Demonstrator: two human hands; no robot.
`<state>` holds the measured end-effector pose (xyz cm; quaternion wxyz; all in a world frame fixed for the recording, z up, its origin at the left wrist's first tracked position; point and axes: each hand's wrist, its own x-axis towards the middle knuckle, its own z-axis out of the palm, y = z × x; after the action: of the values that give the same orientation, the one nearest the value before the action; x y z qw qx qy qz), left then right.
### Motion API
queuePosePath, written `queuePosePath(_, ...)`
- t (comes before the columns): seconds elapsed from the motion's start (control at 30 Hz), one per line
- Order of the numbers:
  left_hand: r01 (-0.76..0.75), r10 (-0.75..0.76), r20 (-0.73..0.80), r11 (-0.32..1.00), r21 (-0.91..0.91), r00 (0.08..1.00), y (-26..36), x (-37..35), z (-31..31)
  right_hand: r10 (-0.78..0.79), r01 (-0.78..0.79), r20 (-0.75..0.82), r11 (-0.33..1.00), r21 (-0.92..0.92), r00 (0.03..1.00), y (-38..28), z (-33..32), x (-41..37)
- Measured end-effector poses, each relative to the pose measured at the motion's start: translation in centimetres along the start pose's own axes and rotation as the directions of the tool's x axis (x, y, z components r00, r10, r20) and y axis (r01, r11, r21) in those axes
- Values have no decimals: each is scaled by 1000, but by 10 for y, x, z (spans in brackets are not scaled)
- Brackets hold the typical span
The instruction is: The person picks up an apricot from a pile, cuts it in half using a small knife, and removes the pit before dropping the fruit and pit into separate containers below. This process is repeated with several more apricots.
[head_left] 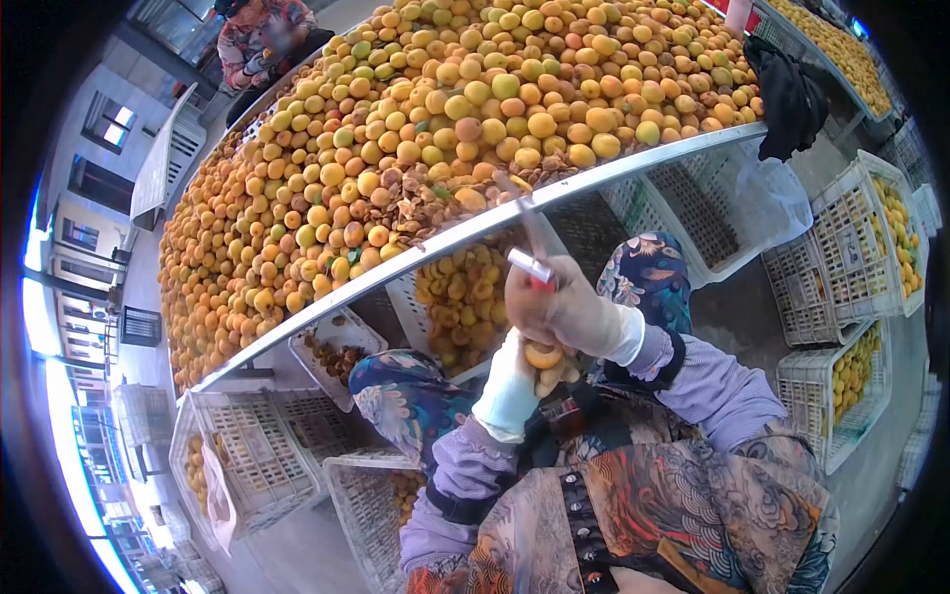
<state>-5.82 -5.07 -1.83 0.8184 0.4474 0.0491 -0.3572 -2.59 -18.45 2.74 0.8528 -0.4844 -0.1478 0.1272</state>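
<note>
Both gloved hands are close together above my lap, in front of the sorting table (633, 168). My left hand (562, 376), in a pale glove, is closed around an apricot (540, 356). Just above it, my right hand (569, 312) grips a knife (534, 238) with a red and white handle; its blade points up and away, smeared by motion. The right hand partly covers the apricot and the left fingers. Under the table edge stands a crate of apricot halves (460, 302).
Apricots (475, 94) are heaped on the table. Crates (247, 445) stand at left, and stacked crates (841, 267) at right. A tray of dark scraps (332, 351) sits below. Black cloth (787, 99) hangs at the corner. Another person (262, 45) sits across.
</note>
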Motion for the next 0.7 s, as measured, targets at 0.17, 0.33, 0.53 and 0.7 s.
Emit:
queuePosePath(0.17, 99, -100, -3, 993, -57, 995, -4, 5, -2, 61, 19, -138, 855, 518, 989, 31, -23, 3)
queuePosePath(0.33, 74, -77, -43, 995, -61, 996, -7, 8, 3, 142, 49, -286, 821, 569, 948, 36, -28, 5)
queuePosePath(0.53, 84, -74, 59, 975, -207, 996, 7, 10, 1, 104, 63, -385, 915, 398, 917, 30, -21, 18)
queuePosePath(0.7, 186, -147, 158, 944, -273, 976, 22, 18, -7, 146, 56, -443, 910, 411, 884, 22, -26, 34)
